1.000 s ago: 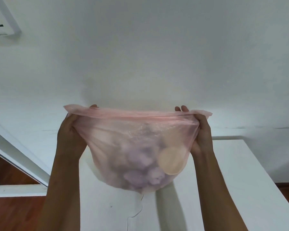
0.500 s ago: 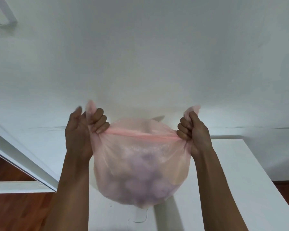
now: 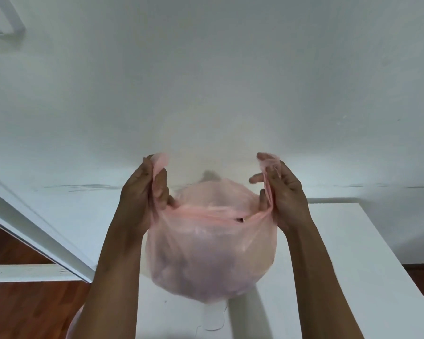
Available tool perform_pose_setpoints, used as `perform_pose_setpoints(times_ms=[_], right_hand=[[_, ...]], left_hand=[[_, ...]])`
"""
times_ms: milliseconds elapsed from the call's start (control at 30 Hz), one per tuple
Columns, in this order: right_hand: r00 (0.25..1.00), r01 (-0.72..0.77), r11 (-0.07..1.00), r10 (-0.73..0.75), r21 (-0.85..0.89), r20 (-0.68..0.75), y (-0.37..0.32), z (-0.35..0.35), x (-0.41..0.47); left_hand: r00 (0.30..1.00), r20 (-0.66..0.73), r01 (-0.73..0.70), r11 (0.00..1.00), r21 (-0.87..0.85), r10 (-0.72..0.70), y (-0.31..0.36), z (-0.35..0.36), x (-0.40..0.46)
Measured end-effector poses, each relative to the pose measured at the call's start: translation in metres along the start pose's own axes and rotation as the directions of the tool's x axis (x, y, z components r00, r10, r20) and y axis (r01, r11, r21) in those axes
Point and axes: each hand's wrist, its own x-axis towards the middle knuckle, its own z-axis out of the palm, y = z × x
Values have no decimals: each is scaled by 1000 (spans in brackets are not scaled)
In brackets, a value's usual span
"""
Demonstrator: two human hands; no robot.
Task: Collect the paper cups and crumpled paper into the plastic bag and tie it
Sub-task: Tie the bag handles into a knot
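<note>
Bag filled, knot not yet made.
Left hand (image 3: 142,194) and right hand (image 3: 285,192) each pinch a gathered corner of the plastic bag (image 3: 211,250) above the desk (image 3: 340,265).

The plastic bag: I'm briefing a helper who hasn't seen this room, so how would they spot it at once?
Find the white table against the white wall. Above its near edge, the left hand and right hand each grip a gathered corner of the plastic bag. It is the only pink, see-through thing, bulging with dim lumps inside.

Both hands (image 3: 142,199) (image 3: 285,194) grip the filled plastic bag's (image 3: 211,253) corners.
</note>
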Motion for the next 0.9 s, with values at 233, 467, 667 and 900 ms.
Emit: perform_pose_setpoints(times_ms=[233,467,667,900], right_hand=[[982,-23,999,18,-25,-189,6,-5,6],[972,-176,834,231,523,-42,4,-3,10],[959,-276,961,277,-21,56,-1,-9,5],[961,-274,937,274,-216,-34,2,-4,9]], left_hand=[[989,-77,136,987,85,-130,6,-8,6],[988,54,130,975,182,-142,6,-5,2],[974,72,204,969,141,-215,4,-9,1],[972,177,-27,676,737,-154,4,3,0]])
